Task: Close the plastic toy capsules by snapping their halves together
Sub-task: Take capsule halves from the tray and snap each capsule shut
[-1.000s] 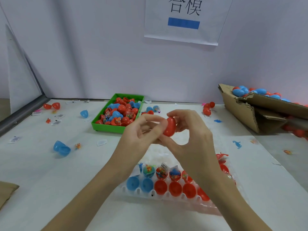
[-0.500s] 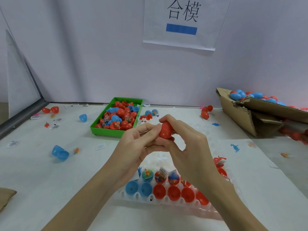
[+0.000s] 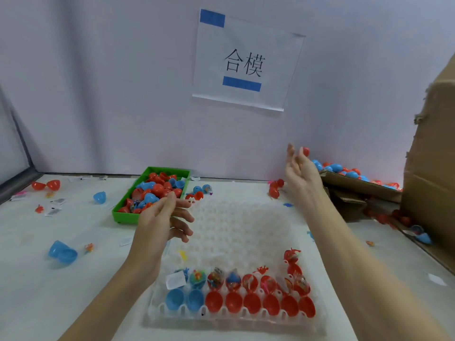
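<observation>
A closed red capsule [image 3: 306, 151] sits at the fingertips of my right hand [image 3: 299, 171], which is raised with straight, spread fingers just left of the cardboard box [image 3: 357, 185] of closed capsules. My left hand [image 3: 163, 222] hovers with relaxed fingers and holds nothing, above the left side of the clear dimpled tray [image 3: 246, 230]. Along the tray's near edge lies a row of empty halves, two blue [image 3: 174, 299] and several red [image 3: 252, 302]. Right behind them stand halves filled with small toys [image 3: 215, 281].
A green bin [image 3: 118, 212] of red and blue halves stands at the back left. An open blue capsule [image 3: 62, 252] and red halves [image 3: 45, 185] lie on the white table at the left. A tall carton [image 3: 433, 156] rises at the right.
My hands were pressed together on the red capsule. They have parted: the right hand swung up and right toward the box with the capsule, and the left hand opened.
</observation>
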Action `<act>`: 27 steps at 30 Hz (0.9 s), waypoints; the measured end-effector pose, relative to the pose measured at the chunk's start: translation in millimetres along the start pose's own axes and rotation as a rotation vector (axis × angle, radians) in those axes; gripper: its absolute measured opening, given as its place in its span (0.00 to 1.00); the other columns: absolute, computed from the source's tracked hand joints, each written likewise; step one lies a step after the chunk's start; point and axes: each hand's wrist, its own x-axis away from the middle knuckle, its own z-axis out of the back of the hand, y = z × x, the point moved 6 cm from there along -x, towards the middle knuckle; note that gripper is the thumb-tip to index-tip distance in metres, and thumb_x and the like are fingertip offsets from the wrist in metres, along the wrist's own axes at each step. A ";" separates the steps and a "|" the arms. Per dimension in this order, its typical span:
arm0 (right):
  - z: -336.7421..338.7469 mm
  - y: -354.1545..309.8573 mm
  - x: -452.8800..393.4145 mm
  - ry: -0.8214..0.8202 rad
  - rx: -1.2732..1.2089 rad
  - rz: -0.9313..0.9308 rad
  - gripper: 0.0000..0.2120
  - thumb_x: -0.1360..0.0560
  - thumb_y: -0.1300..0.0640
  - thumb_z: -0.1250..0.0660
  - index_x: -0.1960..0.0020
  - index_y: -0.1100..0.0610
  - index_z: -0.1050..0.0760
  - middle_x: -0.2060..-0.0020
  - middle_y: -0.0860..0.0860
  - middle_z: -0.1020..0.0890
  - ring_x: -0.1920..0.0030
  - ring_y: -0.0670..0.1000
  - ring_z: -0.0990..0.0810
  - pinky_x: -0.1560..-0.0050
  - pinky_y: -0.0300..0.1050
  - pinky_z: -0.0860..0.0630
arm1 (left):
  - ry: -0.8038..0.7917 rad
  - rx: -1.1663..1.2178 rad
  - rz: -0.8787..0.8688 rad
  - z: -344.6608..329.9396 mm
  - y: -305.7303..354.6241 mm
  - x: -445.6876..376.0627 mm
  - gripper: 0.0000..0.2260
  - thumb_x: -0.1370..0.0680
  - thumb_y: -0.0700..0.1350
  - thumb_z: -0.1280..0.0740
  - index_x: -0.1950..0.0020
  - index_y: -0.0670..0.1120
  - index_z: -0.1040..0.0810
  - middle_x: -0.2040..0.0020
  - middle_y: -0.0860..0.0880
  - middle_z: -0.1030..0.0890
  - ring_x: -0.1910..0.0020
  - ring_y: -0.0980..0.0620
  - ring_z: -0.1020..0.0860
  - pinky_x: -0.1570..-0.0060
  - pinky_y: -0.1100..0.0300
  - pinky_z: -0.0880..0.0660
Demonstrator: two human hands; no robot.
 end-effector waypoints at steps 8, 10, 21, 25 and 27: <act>25.3 39.2 24.8 -0.161 0.862 -0.005 0.14 0.16 0.66 0.39 0.32 0.68 0.25 0.41 0.60 0.16 0.42 0.56 0.16 0.45 0.42 0.19 | 0.048 0.000 -0.032 12.2 5.7 -6.4 0.21 0.14 0.52 0.38 0.62 0.47 0.15 0.65 0.43 0.18 0.72 0.49 0.23 0.72 0.57 0.26; 29.7 52.5 52.4 -0.280 1.269 0.078 0.10 0.17 0.63 0.36 0.39 0.60 0.18 0.50 0.52 0.12 0.49 0.53 0.13 0.54 0.38 0.19 | 0.053 -0.016 -0.030 13.0 4.2 -6.6 0.21 0.14 0.52 0.38 0.62 0.48 0.15 0.65 0.44 0.19 0.72 0.49 0.24 0.71 0.57 0.28; 32.8 105.4 114.2 -0.706 2.000 0.200 0.07 0.20 0.56 0.30 0.50 0.45 0.15 0.56 0.37 0.15 0.55 0.37 0.19 0.57 0.26 0.26 | -0.187 -0.405 0.008 14.6 -8.3 -16.4 0.16 0.15 0.52 0.35 0.60 0.47 0.17 0.72 0.51 0.26 0.76 0.56 0.32 0.77 0.67 0.36; 31.3 72.3 109.8 -0.635 1.951 0.277 0.08 0.20 0.57 0.31 0.49 0.47 0.14 0.59 0.39 0.14 0.56 0.39 0.17 0.54 0.32 0.22 | -0.582 -0.773 0.041 9.7 -7.7 -5.4 0.09 0.21 0.58 0.28 0.54 0.54 0.15 0.62 0.54 0.18 0.69 0.60 0.24 0.70 0.70 0.28; 33.6 63.8 109.1 -0.602 1.937 0.297 0.08 0.19 0.57 0.31 0.49 0.48 0.14 0.60 0.40 0.14 0.56 0.39 0.17 0.55 0.32 0.22 | -0.703 -0.842 0.090 17.4 -6.5 -2.1 0.09 0.25 0.59 0.24 0.50 0.58 0.16 0.56 0.57 0.18 0.63 0.60 0.21 0.65 0.69 0.26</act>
